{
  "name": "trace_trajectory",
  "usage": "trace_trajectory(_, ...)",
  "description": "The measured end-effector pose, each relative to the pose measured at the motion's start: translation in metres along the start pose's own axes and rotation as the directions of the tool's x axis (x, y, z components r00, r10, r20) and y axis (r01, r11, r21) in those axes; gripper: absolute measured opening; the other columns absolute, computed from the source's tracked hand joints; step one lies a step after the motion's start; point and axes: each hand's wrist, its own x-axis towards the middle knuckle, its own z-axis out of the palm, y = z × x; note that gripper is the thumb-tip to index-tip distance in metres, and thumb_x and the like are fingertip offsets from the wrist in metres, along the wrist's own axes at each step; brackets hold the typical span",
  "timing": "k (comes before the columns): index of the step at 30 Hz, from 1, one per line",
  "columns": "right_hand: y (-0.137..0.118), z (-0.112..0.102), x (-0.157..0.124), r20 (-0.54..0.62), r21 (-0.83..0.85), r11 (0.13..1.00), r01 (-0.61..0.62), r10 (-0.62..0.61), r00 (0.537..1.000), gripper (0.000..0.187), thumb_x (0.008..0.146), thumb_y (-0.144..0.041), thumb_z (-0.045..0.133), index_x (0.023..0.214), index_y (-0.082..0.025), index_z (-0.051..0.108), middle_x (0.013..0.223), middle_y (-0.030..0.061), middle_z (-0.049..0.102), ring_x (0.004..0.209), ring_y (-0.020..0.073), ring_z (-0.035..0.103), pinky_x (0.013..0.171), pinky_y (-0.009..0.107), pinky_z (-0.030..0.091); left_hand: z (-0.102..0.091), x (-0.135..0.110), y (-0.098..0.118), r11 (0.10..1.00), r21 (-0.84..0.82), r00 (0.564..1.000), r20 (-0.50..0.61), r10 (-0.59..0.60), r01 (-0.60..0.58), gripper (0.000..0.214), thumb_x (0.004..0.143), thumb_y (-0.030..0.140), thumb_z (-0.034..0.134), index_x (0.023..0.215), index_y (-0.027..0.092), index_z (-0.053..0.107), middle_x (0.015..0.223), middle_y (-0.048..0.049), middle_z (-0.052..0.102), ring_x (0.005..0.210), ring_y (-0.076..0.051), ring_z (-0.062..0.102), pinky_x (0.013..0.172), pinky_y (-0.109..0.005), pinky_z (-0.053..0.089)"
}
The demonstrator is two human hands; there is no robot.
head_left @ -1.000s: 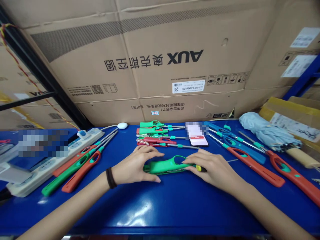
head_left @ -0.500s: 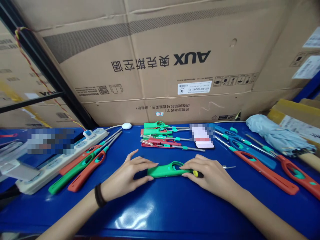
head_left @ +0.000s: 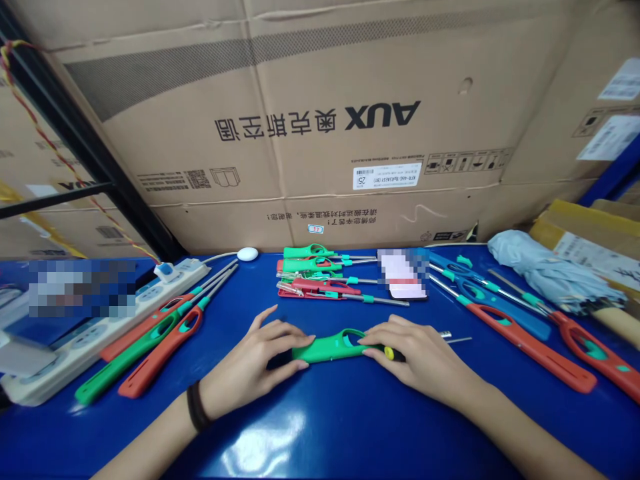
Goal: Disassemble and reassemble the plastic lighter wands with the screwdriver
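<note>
Both hands hold a green lighter body (head_left: 327, 348) of the long-nosed kind, lying lengthwise just above or on the blue table. My left hand (head_left: 267, 350) pinches its left end between thumb and fingers. At its right end, beside the trigger opening, my right hand (head_left: 407, 350) grips it with thumb and fingertips; those fingers cover that end. A screwdriver with a yellow and black handle (head_left: 389, 353) pokes out under my right hand, its thin metal shaft showing beyond the knuckles. Whether the palm holds it or it lies on the table, I cannot tell.
Behind the hands lie several green and red lighters (head_left: 320, 287), some opened up, and a phone (head_left: 407, 291). Lighters (head_left: 163, 347) rest left by a white power strip (head_left: 90, 333). Right are red and blue lighters (head_left: 530, 343) and a folded umbrella (head_left: 545, 267). A large carton (head_left: 300, 80) stands behind.
The view has shifted slightly. The green lighter body stays between both hands, its right end tilted up a little more than before. Neither hand has let go.
</note>
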Motion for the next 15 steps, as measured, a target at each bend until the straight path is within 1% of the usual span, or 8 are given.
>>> trace_trajectory(5,-0.003,-0.003,0.0,0.042,-0.011,0.999,0.033,-0.033,0.999,0.018,0.092,-0.024,0.052,0.101,-0.025,0.068,0.1,-0.0011,0.071,0.087,0.018,0.062,0.071,0.029,0.049,0.002,0.003,0.005,0.999,0.047,0.998,-0.057,0.028,-0.026,0.025,0.089,0.029,0.055,0.114,0.027,0.058,0.105,-0.0011,0.064,0.099,-0.016,0.061,0.11,-0.054,0.021)
trace_trajectory(8,-0.007,-0.006,0.001,0.093,-0.008,1.0,0.017,-0.017,0.996,0.019,0.093,-0.023,0.05,0.094,-0.023,0.068,0.096,-0.0002,0.071,0.084,0.0178,0.061,0.07,0.029,0.049,0.004,0.006,0.009,0.998,0.055,0.994,-0.105,0.026,-0.02,0.02,0.088,0.028,0.056,0.107,0.025,0.061,0.101,-0.0011,0.065,0.095,-0.016,0.062,0.107,-0.053,0.027)
trace_trajectory(10,-0.008,-0.007,0.004,0.12,-0.008,1.0,0.008,-0.007,0.993,0.018,0.093,-0.023,0.05,0.094,-0.024,0.068,0.094,-0.0003,0.071,0.084,0.0177,0.061,0.069,0.028,0.048,0.007,0.01,0.012,0.998,0.051,0.991,-0.131,0.029,-0.022,0.017,0.087,0.029,0.058,0.102,0.023,0.062,0.098,-0.0013,0.066,0.092,-0.017,0.063,0.105,-0.05,0.032)
trace_trajectory(13,-0.005,-0.012,0.01,0.156,-0.037,0.999,0.006,0.0,0.988,0.017,0.091,-0.022,0.053,0.096,-0.026,0.068,0.093,-0.0007,0.071,0.082,0.0179,0.062,0.067,0.028,0.047,0.015,0.023,0.015,0.994,0.078,0.987,-0.138,0.085,-0.074,0.017,0.088,0.029,0.057,0.103,0.022,0.062,0.097,-0.0021,0.067,0.091,-0.017,0.063,0.103,-0.047,0.037)
trace_trajectory(15,-0.002,-0.016,0.015,0.185,-0.075,0.997,0.005,0.008,0.983,0.015,0.089,-0.021,0.055,0.089,-0.024,0.069,0.091,0.0002,0.071,0.082,0.0185,0.063,0.066,0.028,0.046,0.02,0.034,0.014,0.981,0.144,0.978,-0.143,0.15,-0.13,0.02,0.09,0.028,0.054,0.108,0.022,0.061,0.101,-0.0032,0.067,0.092,-0.018,0.063,0.097,-0.044,0.044)
